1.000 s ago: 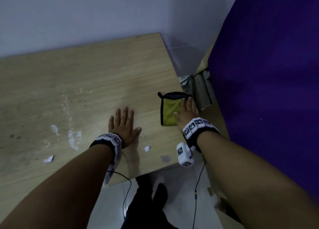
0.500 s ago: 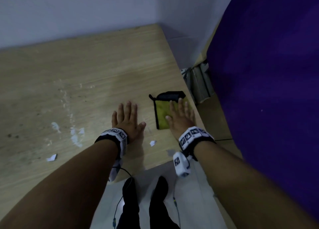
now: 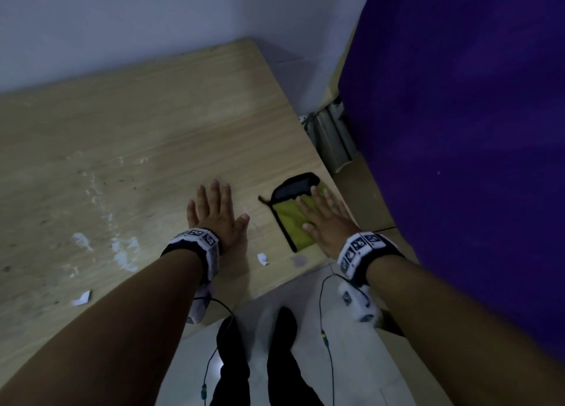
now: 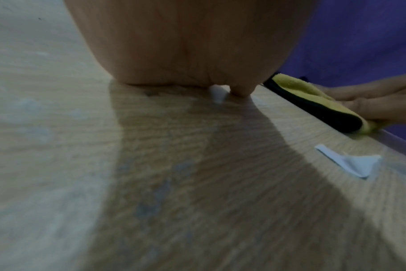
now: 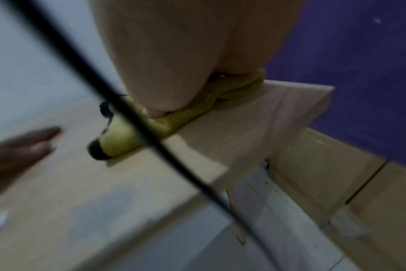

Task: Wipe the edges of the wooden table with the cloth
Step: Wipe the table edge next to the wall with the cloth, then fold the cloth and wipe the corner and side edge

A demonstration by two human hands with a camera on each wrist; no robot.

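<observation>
1. The cloth point(image 3: 292, 222), yellow-green with a dark trim, lies flat on the wooden table point(image 3: 146, 148) at its right edge, close to the near right corner.
2. My right hand point(image 3: 325, 222) lies palm-down on it, fingers straight and a little apart, pressing, not gripping. I judge that even palm pressure will carry the cloth along the rim without bunching it.
3. I should let the cloth overhang slightly, so that the rim itself gets wiped.
4. My left hand point(image 3: 217, 214) is flat on bare wood just beside the cloth, fingers straight and nearly together, steadying me.
5. A paper scrap point(image 3: 262, 258) lies near the front edge; chalky smears point(image 3: 122, 249) sit farther left.
</observation>
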